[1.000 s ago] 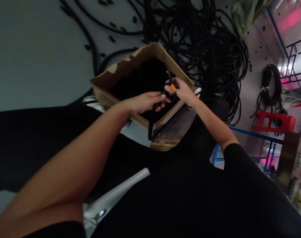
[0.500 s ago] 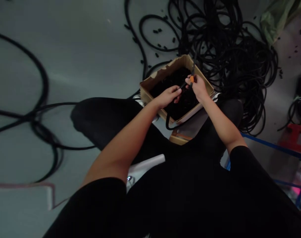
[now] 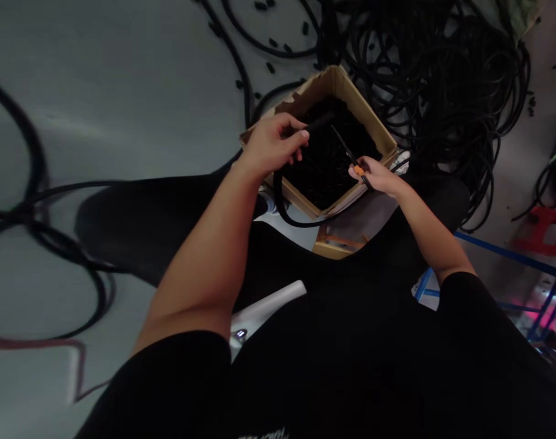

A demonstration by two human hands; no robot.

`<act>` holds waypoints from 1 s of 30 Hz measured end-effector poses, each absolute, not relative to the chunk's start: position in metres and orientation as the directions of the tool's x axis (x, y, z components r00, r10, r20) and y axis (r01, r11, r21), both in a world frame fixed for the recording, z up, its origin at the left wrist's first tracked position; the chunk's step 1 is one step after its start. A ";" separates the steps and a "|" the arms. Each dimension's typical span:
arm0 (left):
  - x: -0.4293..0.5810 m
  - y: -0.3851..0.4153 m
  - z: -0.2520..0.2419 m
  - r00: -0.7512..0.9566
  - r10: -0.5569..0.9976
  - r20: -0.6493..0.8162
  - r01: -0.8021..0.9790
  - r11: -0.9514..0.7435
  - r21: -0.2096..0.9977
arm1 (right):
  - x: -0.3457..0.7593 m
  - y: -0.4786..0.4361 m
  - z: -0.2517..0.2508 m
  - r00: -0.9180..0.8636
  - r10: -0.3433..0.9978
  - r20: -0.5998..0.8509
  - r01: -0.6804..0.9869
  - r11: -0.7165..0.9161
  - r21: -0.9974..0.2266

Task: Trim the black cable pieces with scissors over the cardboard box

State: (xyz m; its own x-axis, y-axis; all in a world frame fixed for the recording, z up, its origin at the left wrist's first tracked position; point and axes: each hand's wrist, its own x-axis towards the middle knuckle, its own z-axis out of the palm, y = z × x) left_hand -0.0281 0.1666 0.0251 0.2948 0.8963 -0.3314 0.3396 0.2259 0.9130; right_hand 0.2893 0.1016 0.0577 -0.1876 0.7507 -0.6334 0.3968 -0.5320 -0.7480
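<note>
My left hand is closed around a black hose, whose free end points right over the box. From below that hand the hose curves down in front of the cardboard box. Inside the box lies a heap of short black pieces, dark and hard to tell apart. My right hand is closed on a utility knife with an orange-and-black handle. Its thin dark blade slants up and left over the heap, a short way from the hose end, not touching it.
A large tangle of black hose lies on the floor beyond the box. Several short black bits are scattered nearby. More hose loops lie at the left. A blue metal frame and a red plastic object are at the right.
My hands have moved apart: the left came left and up with the hose, the right drew back with the knife. The blade now slants left instead of pointing away. The view has shifted.
</note>
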 end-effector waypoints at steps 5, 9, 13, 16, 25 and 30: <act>-0.020 0.154 0.027 0.328 0.859 -0.392 0.363 0.268 0.892 | 0.277 0.104 0.060 -0.237 0.682 -0.692 0.352 -0.603 -0.716; -0.016 0.147 0.036 0.306 0.871 -0.385 0.326 0.284 0.902 | 0.266 0.107 0.066 -0.235 0.637 -0.734 0.285 -0.677 -0.679; -0.012 0.140 0.039 0.301 0.873 -0.383 0.301 0.294 0.907 | 0.261 0.104 0.069 -0.238 0.610 -0.756 0.252 -0.713 -0.655; -0.010 0.135 0.038 0.313 0.874 -0.373 0.298 0.282 0.912 | 0.258 0.103 0.068 -0.225 0.610 -0.760 0.232 -0.724 -0.650; -0.018 0.138 0.043 0.290 0.890 -0.353 0.407 0.219 0.887 | 0.260 0.101 0.061 -0.204 0.636 -0.744 0.341 -0.666 -0.663; -0.018 0.135 0.036 0.389 0.831 -0.398 0.423 0.222 0.878 | 0.264 0.098 0.052 -0.250 0.600 -0.760 0.354 -0.674 -0.649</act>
